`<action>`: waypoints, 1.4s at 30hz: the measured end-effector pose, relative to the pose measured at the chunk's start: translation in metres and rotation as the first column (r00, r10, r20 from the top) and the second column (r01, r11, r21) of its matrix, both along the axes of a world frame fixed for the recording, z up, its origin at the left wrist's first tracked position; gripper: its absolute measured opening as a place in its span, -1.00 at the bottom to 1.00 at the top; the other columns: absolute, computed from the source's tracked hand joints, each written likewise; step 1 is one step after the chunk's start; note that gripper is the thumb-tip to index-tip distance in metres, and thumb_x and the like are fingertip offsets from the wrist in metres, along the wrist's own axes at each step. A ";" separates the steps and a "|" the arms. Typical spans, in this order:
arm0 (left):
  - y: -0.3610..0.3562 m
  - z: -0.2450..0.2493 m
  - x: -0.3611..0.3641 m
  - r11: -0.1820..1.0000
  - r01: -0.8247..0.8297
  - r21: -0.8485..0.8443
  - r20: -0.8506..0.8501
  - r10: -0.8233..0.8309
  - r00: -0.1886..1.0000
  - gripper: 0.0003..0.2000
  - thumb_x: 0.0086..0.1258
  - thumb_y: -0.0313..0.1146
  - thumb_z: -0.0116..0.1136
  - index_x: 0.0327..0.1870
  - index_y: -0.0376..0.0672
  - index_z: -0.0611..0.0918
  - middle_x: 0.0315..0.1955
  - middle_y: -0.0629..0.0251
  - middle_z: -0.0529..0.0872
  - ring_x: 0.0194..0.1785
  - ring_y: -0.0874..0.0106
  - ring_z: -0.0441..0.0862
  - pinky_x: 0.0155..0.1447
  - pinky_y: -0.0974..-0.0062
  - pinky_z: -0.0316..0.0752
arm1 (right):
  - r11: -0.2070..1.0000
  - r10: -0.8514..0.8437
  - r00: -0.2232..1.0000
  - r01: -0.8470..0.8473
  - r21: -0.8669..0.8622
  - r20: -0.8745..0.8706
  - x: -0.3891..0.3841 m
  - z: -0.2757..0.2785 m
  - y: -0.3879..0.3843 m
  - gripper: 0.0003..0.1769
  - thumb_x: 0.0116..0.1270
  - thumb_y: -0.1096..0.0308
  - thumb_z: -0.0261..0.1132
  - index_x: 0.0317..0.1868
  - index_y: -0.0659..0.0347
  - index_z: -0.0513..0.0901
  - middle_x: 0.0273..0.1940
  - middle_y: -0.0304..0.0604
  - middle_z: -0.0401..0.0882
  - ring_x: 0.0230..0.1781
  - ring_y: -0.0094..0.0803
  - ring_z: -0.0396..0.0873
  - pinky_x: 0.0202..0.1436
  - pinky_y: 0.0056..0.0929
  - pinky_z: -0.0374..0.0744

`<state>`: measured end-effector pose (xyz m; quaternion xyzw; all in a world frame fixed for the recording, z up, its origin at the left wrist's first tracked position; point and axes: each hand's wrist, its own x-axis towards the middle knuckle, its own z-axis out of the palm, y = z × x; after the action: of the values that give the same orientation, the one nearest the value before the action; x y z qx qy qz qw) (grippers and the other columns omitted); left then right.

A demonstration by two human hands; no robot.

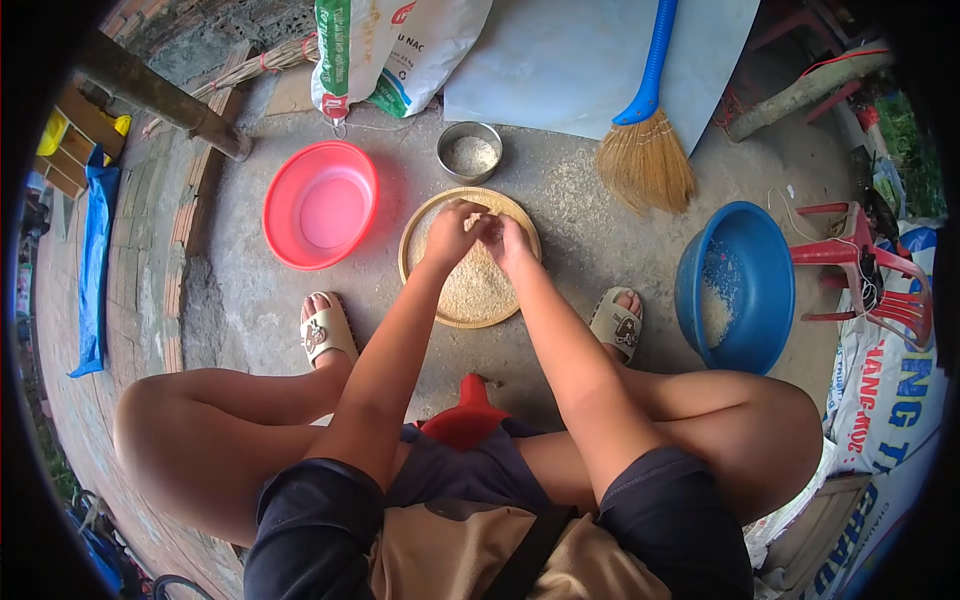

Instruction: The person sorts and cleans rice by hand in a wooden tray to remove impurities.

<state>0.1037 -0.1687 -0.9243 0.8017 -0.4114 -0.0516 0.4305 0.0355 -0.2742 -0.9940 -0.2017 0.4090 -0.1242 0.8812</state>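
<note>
Both my hands meet over the far half of a round woven tray point(409, 262), which holds a heap of pale grain point(474, 288). My left hand point(455, 232) has its fingers curled inward. Against it, my right hand point(507, 240) is also curled, fingertips touching the other hand's. A little pale material shows between them, too small to make out. Just beyond the tray stands a metal bowl point(470, 152) with some grain in it. To the left of the tray lies a pink basin point(322, 205) with nothing visible inside.
A blue basin point(745, 290) with some grain stands at the right, beside a red plastic stool point(850, 250). A broom point(648, 160) lies on a grey sheet point(545, 65). Grain is scattered on the floor. Printed sacks point(400, 50) lie at the back.
</note>
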 end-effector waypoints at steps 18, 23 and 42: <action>0.036 -0.042 -0.018 0.977 0.078 0.198 -0.203 -0.037 0.979 -0.83 0.09 -0.47 0.29 -0.26 -0.19 0.69 -0.45 0.16 0.67 -0.36 0.24 0.65 -0.19 0.41 0.54 | 0.954 0.181 0.961 -0.224 -0.199 -0.211 -0.032 -0.010 -0.009 -0.64 0.38 0.24 -0.05 -0.16 0.41 0.51 -0.29 0.02 0.57 -0.36 -0.30 0.54 -0.17 -0.33 0.61; 0.009 -0.003 -0.011 0.990 0.139 0.035 -0.392 -0.114 0.913 -0.74 0.11 -0.35 0.33 -0.17 -0.18 0.68 -0.36 0.17 0.69 -0.30 0.28 0.65 -0.13 0.38 0.54 | 0.979 0.206 0.973 -0.206 0.013 -0.100 -0.025 -0.011 -0.006 -0.58 0.44 0.13 -0.07 -0.10 0.40 0.46 -0.26 -0.04 0.51 -0.25 -0.31 0.52 -0.06 -0.27 0.62; 0.001 -0.026 -0.012 0.990 -0.102 0.094 -0.404 0.131 0.905 -0.87 0.10 -0.44 0.24 -0.34 -0.23 0.68 -0.38 0.08 0.70 -0.33 0.16 0.67 -0.17 0.32 0.55 | 0.973 0.134 0.972 -0.166 -0.160 -0.195 -0.032 -0.010 -0.016 -0.64 0.31 0.29 -0.08 -0.22 0.44 0.54 -0.29 0.04 0.59 -0.29 -0.23 0.59 -0.13 -0.36 0.62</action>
<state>0.0922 -0.1676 -0.9505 0.8109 -0.2615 -0.2070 0.4808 0.0040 -0.2906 -1.0039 -0.3195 0.4592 -0.0735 0.8256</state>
